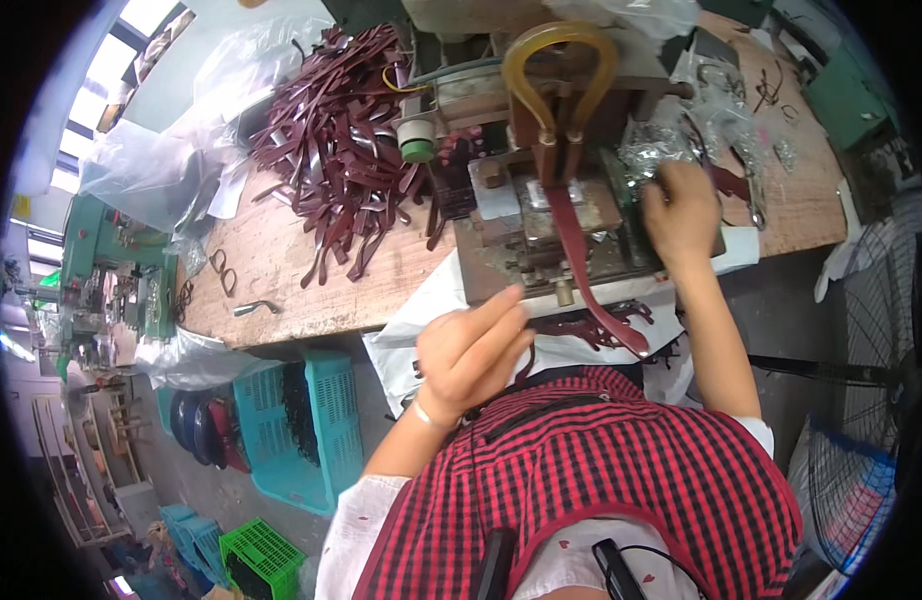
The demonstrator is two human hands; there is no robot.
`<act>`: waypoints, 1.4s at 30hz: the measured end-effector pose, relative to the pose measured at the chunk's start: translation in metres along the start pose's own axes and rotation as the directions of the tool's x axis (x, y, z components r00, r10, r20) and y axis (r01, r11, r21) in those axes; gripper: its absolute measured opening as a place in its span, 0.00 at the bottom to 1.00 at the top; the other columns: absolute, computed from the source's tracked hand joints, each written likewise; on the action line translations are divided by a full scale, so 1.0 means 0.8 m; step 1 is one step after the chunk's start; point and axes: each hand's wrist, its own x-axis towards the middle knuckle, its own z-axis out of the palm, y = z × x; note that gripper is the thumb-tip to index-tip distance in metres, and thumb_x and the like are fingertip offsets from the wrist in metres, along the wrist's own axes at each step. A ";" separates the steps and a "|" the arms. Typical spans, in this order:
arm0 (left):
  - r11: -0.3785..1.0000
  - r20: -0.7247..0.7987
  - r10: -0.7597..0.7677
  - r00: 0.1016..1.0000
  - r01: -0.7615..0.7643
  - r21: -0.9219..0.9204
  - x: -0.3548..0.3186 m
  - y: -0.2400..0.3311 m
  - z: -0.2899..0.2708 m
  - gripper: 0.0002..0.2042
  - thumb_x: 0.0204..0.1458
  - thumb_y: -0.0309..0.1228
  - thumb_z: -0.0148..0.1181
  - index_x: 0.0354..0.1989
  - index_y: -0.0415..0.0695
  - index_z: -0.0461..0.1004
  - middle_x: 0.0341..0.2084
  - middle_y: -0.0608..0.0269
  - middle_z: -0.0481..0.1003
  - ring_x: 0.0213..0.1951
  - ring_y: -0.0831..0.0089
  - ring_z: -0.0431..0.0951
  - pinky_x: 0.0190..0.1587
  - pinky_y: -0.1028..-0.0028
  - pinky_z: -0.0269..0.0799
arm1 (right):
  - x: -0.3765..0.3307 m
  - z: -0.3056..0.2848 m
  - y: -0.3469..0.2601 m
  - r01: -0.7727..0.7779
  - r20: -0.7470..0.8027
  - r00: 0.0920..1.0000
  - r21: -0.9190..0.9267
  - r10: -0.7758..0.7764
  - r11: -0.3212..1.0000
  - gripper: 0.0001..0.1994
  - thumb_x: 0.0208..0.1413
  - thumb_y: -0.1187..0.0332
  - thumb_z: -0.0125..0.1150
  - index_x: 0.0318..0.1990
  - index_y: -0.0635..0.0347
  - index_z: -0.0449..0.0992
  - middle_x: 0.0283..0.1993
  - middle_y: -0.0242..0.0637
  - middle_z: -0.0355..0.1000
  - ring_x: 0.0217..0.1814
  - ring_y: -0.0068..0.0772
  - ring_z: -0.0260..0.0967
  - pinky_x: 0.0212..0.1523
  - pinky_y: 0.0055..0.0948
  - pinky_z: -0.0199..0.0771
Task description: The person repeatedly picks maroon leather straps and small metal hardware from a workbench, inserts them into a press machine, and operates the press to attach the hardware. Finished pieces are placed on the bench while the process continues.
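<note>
Here, left hand (473,355) has fingers outstretched; right hand (683,218) curls beside a plastic bag (653,142); whether either grips, I can't tell. Between, a maroon strip (573,250) juts from the press (599,207), yellow hose (559,35) arching above; maroon pieces (336,150) heap leftward.

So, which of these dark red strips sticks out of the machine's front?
The long curved strip below the yellow tube loop, between the left hand and right hand. Unlike it, many others lie in a heap left of the machine.
</note>
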 end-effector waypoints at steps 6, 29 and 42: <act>0.860 0.064 -0.244 0.968 0.186 0.475 0.085 -0.102 -0.187 0.04 0.58 0.18 0.63 0.39 0.37 0.82 0.34 0.56 0.82 0.34 0.66 0.80 0.39 0.72 0.74 | -0.091 0.087 -0.065 -0.368 0.190 0.657 0.925 0.729 0.091 0.07 0.63 0.70 0.61 0.41 0.64 0.80 0.36 0.27 0.76 0.38 0.17 0.69 0.42 0.19 0.67; 0.542 0.169 -0.820 0.546 0.837 -0.073 0.015 -0.190 -0.216 0.06 0.61 0.22 0.61 0.45 0.34 0.78 0.31 0.63 0.81 0.28 0.78 0.80 0.30 0.81 0.71 | -0.139 -0.002 -0.060 -0.401 0.003 0.877 0.554 0.480 0.730 0.07 0.53 0.73 0.70 0.39 0.61 0.84 0.53 0.47 0.79 0.60 0.45 0.73 0.63 0.38 0.68; 0.561 0.032 -0.754 0.656 0.668 -0.489 0.049 -0.167 -0.098 0.10 0.68 0.33 0.59 0.34 0.41 0.73 0.31 0.59 0.82 0.24 0.77 0.78 0.27 0.79 0.69 | -0.015 -0.008 -0.210 -0.284 0.232 0.933 0.944 0.277 0.166 0.07 0.54 0.70 0.70 0.36 0.65 0.83 0.51 0.43 0.78 0.56 0.35 0.74 0.59 0.31 0.68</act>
